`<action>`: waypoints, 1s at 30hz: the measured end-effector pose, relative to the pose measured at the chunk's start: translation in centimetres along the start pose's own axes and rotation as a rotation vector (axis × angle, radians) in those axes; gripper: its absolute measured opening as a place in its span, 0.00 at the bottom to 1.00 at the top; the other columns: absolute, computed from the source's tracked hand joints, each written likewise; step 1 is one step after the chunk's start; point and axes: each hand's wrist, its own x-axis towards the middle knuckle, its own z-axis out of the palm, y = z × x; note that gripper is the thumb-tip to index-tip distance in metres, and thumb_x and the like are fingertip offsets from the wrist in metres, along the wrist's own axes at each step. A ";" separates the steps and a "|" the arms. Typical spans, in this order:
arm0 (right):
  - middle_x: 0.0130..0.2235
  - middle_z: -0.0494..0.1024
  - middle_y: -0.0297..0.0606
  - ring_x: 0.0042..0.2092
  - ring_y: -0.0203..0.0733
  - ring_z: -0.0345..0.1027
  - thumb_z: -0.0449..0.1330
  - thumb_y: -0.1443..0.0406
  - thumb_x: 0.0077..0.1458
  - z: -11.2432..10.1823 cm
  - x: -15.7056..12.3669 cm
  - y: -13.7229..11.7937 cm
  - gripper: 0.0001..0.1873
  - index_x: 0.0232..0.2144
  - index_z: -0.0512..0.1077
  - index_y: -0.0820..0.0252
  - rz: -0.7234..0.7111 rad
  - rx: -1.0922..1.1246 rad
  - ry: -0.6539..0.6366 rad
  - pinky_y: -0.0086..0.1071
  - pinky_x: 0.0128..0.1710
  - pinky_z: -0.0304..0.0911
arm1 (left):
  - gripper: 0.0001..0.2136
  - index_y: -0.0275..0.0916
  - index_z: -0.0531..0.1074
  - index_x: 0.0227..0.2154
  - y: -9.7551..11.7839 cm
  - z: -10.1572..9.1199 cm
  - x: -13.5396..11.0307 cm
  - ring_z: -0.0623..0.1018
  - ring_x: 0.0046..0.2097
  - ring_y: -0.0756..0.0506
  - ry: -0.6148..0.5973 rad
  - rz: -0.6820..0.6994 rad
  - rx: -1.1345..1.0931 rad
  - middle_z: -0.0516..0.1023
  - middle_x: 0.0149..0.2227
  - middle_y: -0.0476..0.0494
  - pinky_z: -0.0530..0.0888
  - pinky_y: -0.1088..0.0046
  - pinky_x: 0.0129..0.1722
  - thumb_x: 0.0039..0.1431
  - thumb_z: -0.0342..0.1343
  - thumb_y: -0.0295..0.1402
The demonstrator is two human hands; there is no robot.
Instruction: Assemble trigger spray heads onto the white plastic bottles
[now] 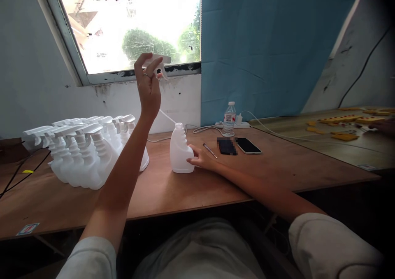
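Observation:
My left hand [148,83] is raised in front of the window, its fingers closed around a white trigger spray head [166,59]. From below that hand a thin white dip tube [167,116] slants down to the mouth of a translucent white spray bottle [178,151]. The bottle stands upright on the table, with no head on its neck. My right hand [201,159] grips its lower right side, thumb and fingers against the plastic. Left of my forearm, several spray bottles [98,155] with heads on stand packed together; my arm hides some of them.
On the wooden table [160,192] lie a pen [210,150], a dark blurred object [227,146] and a phone [248,145]. A water bottle [229,120] stands behind them near a white cable. Yellow pieces [342,126] cover a second table at right, where another person's hand [384,126] shows.

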 end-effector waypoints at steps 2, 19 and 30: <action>0.33 0.67 0.33 0.34 0.37 0.61 0.62 0.58 0.47 0.2 0.0 0.0 0.17 0.37 0.65 0.61 0.003 -0.036 0.019 0.30 0.35 0.61 | 0.18 0.58 0.68 0.50 0.0 0.4 0.7 0.60 0.64 0.40 -0.011 -0.024 -0.017 0.60 0.59 0.48 0.71 0.64 0.54 0.61 0.46 0.53; 0.36 0.65 0.35 0.36 0.45 0.65 0.61 0.57 0.43 2.8 0.2 -1.8 0.25 0.38 0.51 0.56 0.240 -0.195 0.334 0.37 0.37 0.60 | 0.23 0.48 0.68 0.50 1.5 4.4 -7.9 0.72 0.50 0.44 -0.021 -0.480 -0.252 0.63 0.55 0.43 0.72 0.67 0.48 0.49 0.62 0.28; 0.36 0.62 0.33 0.37 0.39 0.63 0.57 0.49 0.50 2.5 0.5 -0.3 0.24 0.38 0.51 0.54 0.167 0.350 0.147 0.32 0.36 0.62 | 0.24 0.47 0.68 0.49 1.6 3.0 -11.5 0.76 0.42 0.45 -0.091 -0.830 -0.727 0.72 0.43 0.47 0.71 0.70 0.44 0.46 0.63 0.32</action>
